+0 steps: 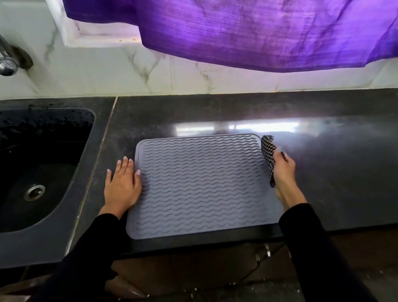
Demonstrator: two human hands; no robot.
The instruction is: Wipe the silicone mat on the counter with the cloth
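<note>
- Cloth (269, 158) sits bunched in right hand (283, 174) at silicone mat (202, 183)'s right edge (mat stretches leftward).
- Left hand (122, 185) presses flat, fingers straight, pinning the left edge.

No legible text or labels anywhere

i see the grey wavy-ribbed silicone mat (202, 183) lying flat at the surface's near edge; the checked cloth (269, 157) hangs bunched at its 3 o'clock edge.
</note>
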